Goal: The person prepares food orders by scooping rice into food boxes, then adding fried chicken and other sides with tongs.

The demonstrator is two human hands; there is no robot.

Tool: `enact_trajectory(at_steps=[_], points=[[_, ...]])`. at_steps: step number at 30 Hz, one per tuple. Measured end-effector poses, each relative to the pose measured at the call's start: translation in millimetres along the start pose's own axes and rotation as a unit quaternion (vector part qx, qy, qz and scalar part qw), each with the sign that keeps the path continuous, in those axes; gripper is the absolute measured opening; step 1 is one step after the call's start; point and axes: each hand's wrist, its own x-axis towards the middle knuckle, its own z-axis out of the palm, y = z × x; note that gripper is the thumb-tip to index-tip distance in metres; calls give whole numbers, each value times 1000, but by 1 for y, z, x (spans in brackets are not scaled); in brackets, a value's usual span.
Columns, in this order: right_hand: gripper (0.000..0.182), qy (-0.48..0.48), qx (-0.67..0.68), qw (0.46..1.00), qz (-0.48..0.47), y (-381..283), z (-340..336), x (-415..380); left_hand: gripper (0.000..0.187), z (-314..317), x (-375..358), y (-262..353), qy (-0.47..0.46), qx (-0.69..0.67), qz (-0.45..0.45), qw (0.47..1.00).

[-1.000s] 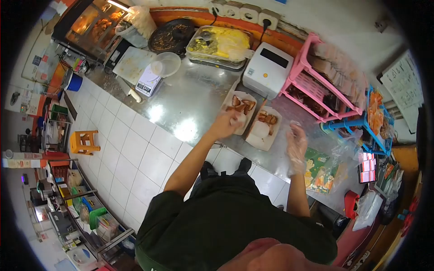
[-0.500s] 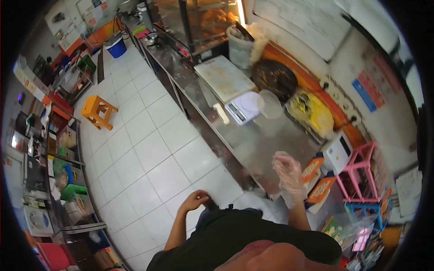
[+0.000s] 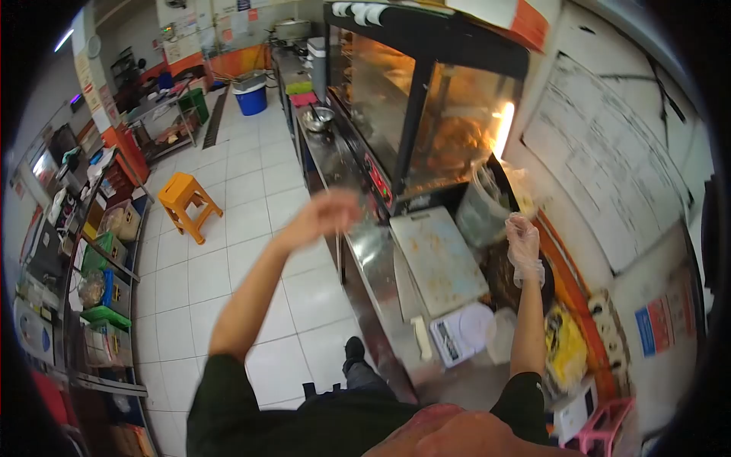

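My left hand [image 3: 327, 217] is bare and blurred by motion, raised over the front edge of the steel counter [image 3: 371, 255]. Its fingers reach loosely toward the glass food warmer [image 3: 449, 126], with nothing visible in them. On the right, my right hand [image 3: 524, 244] wears a clear plastic glove. It is stretched out beside a translucent bucket [image 3: 481, 209] and overlaps a dark round thing [image 3: 501, 283] in this view. Its fingers are lightly bent and no held object shows. Between my arms lies a stained white cutting board [image 3: 440, 259].
A white kitchen scale [image 3: 457, 335] and a pale-handled knife [image 3: 421, 337] are near the board. Yellow plastic [image 3: 565, 350] lies by the wall. An orange stool [image 3: 187, 204] stands on the tiled floor, left of it shelves with boxes [image 3: 106, 293]. A blue bucket [image 3: 250, 99] is farther back.
My view has turned up toward the food warmer. Both hands have risen and moved forward: the left from beside my body, the gloved right from over the counter's near end.
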Motion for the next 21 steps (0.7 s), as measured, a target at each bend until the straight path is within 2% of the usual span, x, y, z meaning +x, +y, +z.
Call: enact_trajectory(at_steps=[1,2,3,4,6,7,9,11,12,13,14,15,16,17,18,19,20,21], points=[[17,-9,7,1000,-13,-6,11,30,50,-28,59,20,16,10,46,999],[16,-16,-50,998,31,-13,23,56,39,-53,121,36,51,-19,92,994],[16,-22,-107,991,75,-14,35,80,36,-87,189,50,79,-33,101,991],[23,-80,-292,949,-93,33,39,118,34,-100,241,74,194,-37,119,973],[28,-150,-381,905,-116,84,53,168,32,-145,334,97,301,0,150,942],[32,-195,-421,879,-109,117,59,192,44,-165,369,102,315,33,141,938],[41,-278,-479,826,-101,215,69,231,44,-185,418,107,385,95,125,910],[41,-285,-502,816,-42,161,73,222,40,-227,479,87,411,180,144,882],[39,-299,-516,803,-29,128,74,215,32,-223,481,87,432,220,124,866],[38,-313,-529,789,-17,96,75,209,32,-238,483,83,370,260,116,884],[31,-301,-518,801,-10,62,74,203,37,-301,539,47,364,371,192,832],[26,-277,-501,820,-5,107,71,210,30,-214,452,96,341,176,42,923],[24,-214,-529,820,-30,89,69,203,32,-199,440,99,296,166,99,936],[25,-150,-554,817,-50,70,66,196,17,-236,458,82,237,137,160,948],[25,-181,-542,820,23,59,58,205,19,-223,451,87,175,82,178,965],[22,-164,-479,862,-35,72,45,208,27,-207,443,95,219,38,165,961],[16,-99,-452,879,-112,41,35,204,36,-216,449,92,236,27,206,950],[16,-96,-457,879,-100,33,27,205,46,-202,447,96,293,64,218,929]])
